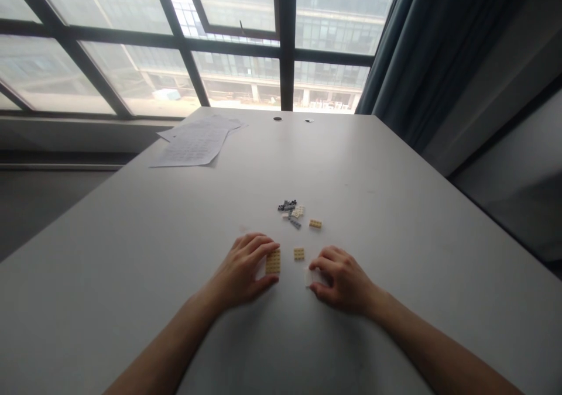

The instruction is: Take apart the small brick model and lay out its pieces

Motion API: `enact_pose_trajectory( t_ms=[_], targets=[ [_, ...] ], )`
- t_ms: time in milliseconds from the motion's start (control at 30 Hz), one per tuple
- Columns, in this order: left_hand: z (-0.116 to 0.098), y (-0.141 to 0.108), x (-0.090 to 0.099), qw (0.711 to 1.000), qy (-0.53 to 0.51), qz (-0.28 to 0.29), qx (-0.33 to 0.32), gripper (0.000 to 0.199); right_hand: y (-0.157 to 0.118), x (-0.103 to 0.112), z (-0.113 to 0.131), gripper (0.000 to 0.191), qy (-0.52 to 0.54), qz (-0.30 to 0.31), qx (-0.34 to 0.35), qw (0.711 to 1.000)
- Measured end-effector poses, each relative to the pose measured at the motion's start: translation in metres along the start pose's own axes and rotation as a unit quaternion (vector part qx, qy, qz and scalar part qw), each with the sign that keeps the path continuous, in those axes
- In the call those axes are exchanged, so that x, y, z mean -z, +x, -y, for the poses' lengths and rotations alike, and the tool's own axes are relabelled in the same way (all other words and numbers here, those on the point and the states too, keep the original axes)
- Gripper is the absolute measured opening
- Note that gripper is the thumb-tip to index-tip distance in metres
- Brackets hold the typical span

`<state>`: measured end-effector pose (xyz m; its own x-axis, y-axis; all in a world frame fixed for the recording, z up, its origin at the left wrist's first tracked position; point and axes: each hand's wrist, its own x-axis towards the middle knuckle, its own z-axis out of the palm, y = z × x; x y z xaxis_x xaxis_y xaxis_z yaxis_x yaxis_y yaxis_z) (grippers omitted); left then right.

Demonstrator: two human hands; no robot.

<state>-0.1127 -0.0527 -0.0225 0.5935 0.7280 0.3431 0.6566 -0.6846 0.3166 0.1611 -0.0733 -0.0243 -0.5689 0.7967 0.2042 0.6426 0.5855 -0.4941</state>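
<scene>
My left hand (243, 269) lies low over the table, its thumb and fingers closed around a tan building-block plate (273, 261) with studs on top. My right hand (345, 279) is curled, with thumb and fingertips on a white flat piece (308, 277); its outline is hard to make out against the white table. Between the hands lies a smaller tan studded plate (299, 254), touched by neither. Farther off, a tan brick (315, 223) rests on its own.
Just beyond the hands is a small pile of grey, dark and white building-block pieces (290, 206). Printed papers (195, 143) lie at the far left of the white table (373, 208). Windows stand behind it, and a dark curtain (417, 61) hangs at the right.
</scene>
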Motion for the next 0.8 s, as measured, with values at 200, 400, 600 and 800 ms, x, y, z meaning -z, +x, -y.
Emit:
enact_pose_trajectory(
  t_ms=[200, 400, 600, 800],
  targets=[
    [0.000, -0.001, -0.002, 1.000, 0.004, 0.010, 0.000, 0.046, -0.002, 0.000, -0.006, 0.025, 0.016, 0.024, 0.067, 0.997],
    [-0.001, 0.000, -0.003, 1.000, 0.003, -0.002, 0.007, 0.046, 0.000, 0.005, -0.014, 0.025, 0.019, 0.030, 0.062, 0.997],
    [0.001, -0.002, -0.005, 1.000, -0.013, -0.001, 0.015, 0.048, 0.001, 0.017, -0.022, 0.026, 0.020, 0.043, 0.030, 0.998],
    [0.006, -0.002, -0.002, 0.998, -0.043, 0.027, 0.038, 0.057, 0.000, 0.018, -0.021, 0.025, 0.023, 0.046, 0.020, 0.998]
  ],
)
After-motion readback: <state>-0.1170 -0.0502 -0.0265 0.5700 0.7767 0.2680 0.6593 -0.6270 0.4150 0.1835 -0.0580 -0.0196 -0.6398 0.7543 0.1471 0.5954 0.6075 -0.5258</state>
